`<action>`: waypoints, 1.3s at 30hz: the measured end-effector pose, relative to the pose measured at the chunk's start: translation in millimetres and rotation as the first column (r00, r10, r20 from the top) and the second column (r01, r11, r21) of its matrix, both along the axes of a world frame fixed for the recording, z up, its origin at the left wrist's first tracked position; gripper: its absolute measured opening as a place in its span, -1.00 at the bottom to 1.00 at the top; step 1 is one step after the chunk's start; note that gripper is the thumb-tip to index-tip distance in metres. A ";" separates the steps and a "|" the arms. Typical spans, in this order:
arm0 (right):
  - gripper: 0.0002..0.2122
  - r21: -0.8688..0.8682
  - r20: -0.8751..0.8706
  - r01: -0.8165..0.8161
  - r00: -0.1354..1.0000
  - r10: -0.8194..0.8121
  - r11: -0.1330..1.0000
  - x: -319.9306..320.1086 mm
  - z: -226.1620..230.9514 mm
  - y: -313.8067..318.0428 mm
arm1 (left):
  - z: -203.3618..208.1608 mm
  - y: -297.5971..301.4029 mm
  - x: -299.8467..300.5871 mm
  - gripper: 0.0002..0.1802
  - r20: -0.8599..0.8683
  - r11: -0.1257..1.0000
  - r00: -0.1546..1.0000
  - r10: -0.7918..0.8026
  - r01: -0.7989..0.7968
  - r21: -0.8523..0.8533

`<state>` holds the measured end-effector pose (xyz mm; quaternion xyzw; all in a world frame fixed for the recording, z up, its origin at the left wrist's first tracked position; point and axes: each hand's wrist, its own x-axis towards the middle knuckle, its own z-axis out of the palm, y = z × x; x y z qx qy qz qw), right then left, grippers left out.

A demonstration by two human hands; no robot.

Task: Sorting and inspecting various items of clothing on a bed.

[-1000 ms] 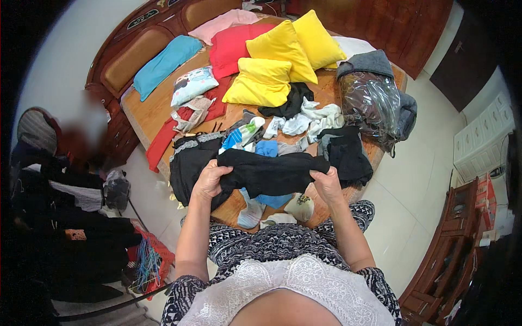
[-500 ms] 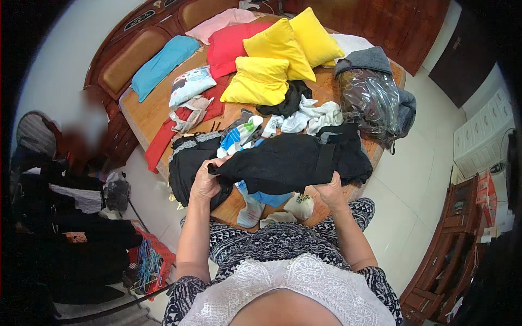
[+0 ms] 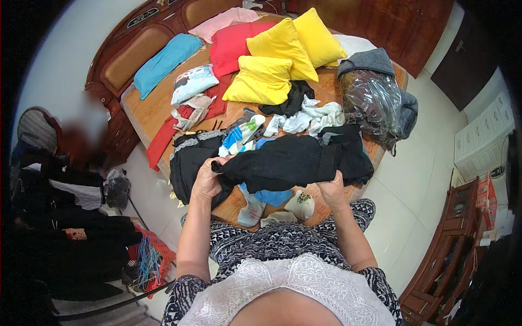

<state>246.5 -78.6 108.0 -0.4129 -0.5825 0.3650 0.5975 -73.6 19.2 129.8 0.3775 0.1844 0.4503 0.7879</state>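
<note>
Holding black garment point(image 3: 274, 163) above bed point(image 3: 144, 114) with fingers closed on cloth: left hand point(image 3: 206, 182) at bunched end, right hand point(image 3: 332, 190) at lower right edge. Should handle soft, light, limp; best gripped at opposite edges, pulled taut. Looks matt and wrinkled, unlike glossy clear bag point(image 3: 375, 100) beyond.

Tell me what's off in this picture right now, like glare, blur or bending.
Head view: glare streaks the clear plastic bag; head view: the wooden cabinet at right bows with the fisheye bend, and the corners go black; head view: a blurred patch at left hides detail, and the held black cloth looks too dark to show much texture.
</note>
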 end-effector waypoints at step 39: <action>-0.50 -0.665 0.063 -0.420 0.793 0.606 0.618 -64.3 -40.4 -13.3 | 9.2 -110.8 1.1 -0.89 -0.775 0.907 0.566 0.281 -0.420 0.023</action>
